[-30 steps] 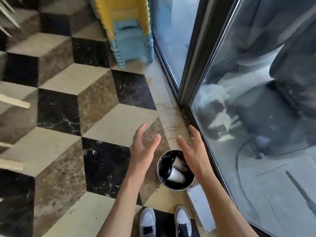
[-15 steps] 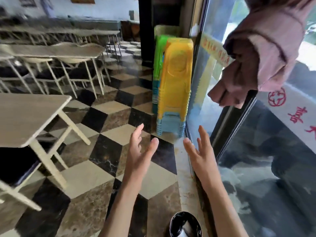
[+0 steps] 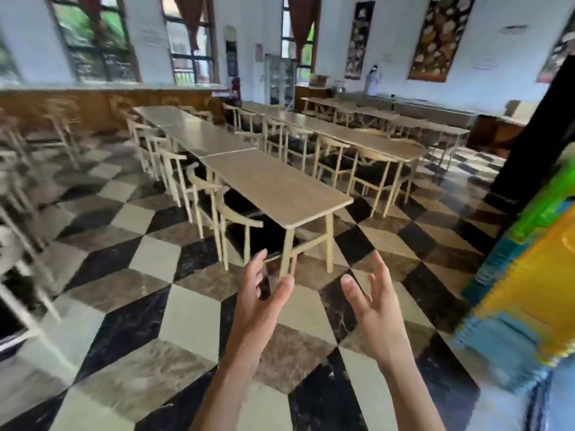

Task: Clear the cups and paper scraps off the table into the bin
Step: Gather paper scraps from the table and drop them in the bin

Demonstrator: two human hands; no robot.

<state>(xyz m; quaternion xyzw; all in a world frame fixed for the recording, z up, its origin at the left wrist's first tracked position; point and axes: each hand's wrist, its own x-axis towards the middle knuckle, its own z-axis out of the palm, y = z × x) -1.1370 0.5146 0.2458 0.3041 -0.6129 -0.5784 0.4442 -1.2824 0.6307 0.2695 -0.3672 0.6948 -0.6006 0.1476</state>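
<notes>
From where I watched the feed, the dining hall stretched away in rows: blurred chairs point(image 3: 18, 265) filled the left edge, a long run of pale wooden tables point(image 3: 273, 185) cut through the middle, and a stack of yellow, green and blue plastic stools point(image 3: 529, 290) smeared across the right edge. The nearest table's long axis ran from the foreground away toward the far-left windows point(image 3: 93, 42), its short end pointing at the camera, and as far as I could see its top carried no cups and no paper scraps; the further tables looked bare too, though blur made small scraps hard to rule out. The left hand point(image 3: 258, 303) was raised over the chequered floor point(image 3: 140, 306), empty, fingers loosely spread and palm turned inward. The right hand point(image 3: 373, 303) mirrored it just beside, also empty, fingers apart and lightly curled, palm facing its partner; the two hands did not touch. The bin was out of the picture, so I could not say where it stood or what it held. My judgement was that the clearing was finished or nearly so, with nothing in either hand and nothing visibly left on the tabletops; what remained, if anything, was a check of the distant tables.
</notes>
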